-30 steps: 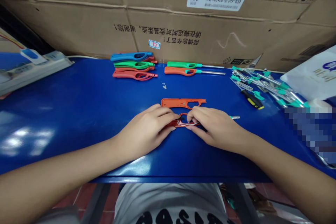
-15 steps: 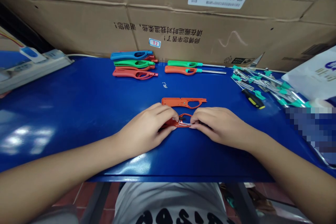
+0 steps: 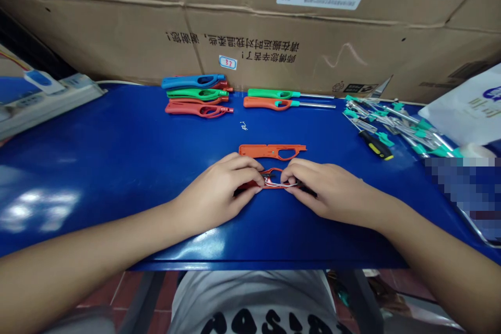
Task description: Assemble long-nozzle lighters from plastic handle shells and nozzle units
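Observation:
An orange lighter shell half [image 3: 274, 170] lies on the table in front of me, its hollow side up. My left hand [image 3: 230, 182] is closed on the shell's left part, thumb and fingers gripping it. A thin pale wire [image 3: 277, 185] runs along the shell between my two hands. My right hand [image 3: 319, 182] pinches this wire at the shell's right end; the fingers partly hide it. Just beyond the hands rests the other orange shell half [image 3: 258, 151], apart from both, its inner side showing.
Several coloured lighter shells [image 3: 193, 82] are stacked at the back left. Beside them lie two lighters with metal rods [image 3: 270, 103]. Small white bits [image 3: 243, 126] sit mid-table. Metal rods with teal parts [image 3: 415, 130] and a screwdriver [image 3: 376, 145] are on the right. A cardboard box [image 3: 136, 21] stands behind.
My right hand's fingertips have shifted slightly along the wire, and more of it shows. The left hand keeps its hold on the shell. The whole view has moved a little.

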A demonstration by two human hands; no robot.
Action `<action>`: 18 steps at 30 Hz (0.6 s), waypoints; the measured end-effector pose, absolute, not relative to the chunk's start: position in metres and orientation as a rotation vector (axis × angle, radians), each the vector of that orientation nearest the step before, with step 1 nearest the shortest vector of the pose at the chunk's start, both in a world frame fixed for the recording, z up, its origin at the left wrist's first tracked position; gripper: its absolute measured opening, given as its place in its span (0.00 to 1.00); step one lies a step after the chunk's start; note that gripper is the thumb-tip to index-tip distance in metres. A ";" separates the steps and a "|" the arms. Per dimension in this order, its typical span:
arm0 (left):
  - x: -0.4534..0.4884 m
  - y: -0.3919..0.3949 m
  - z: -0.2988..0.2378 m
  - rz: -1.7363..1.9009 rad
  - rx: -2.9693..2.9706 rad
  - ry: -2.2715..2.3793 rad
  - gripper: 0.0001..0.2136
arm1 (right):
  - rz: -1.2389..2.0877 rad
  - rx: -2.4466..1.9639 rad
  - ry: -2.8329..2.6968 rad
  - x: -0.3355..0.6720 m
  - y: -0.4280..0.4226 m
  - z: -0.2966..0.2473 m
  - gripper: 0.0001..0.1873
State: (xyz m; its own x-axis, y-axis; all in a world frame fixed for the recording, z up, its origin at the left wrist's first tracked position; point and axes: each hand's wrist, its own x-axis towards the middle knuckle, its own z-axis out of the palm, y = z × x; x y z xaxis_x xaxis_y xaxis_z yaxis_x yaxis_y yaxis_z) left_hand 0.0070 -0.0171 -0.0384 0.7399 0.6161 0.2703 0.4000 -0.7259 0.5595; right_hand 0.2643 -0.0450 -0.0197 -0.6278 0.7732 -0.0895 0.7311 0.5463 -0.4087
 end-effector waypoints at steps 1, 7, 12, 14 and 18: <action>0.007 -0.017 -0.038 0.615 2.454 0.771 0.06 | 0.632 -1.318 -2.671 0.264 -0.045 -0.019 0.05; 0.009 -0.017 -0.039 0.629 2.389 0.760 0.06 | 0.597 -1.307 -2.697 0.264 -0.044 -0.021 0.04; 0.008 -0.017 -0.040 0.634 2.377 0.770 0.06 | 0.629 -1.234 -2.705 0.269 -0.041 -0.024 0.06; 0.008 -0.017 -0.039 0.638 2.375 0.771 0.06 | 0.609 -1.200 -2.714 0.270 -0.040 -0.025 0.08; 0.007 -0.017 -0.038 0.628 2.388 0.803 0.06 | 0.606 -1.139 -2.695 0.272 -0.040 -0.022 0.10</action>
State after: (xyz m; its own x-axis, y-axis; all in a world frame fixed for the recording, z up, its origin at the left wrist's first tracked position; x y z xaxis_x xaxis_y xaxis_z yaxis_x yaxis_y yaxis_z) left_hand 0.0074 -0.0172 -0.0377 0.7139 0.6533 0.2520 0.4025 -0.6774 0.6157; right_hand 0.2722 -0.0404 -0.0225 -0.6993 0.7146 -0.0160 0.6527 0.6293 -0.4218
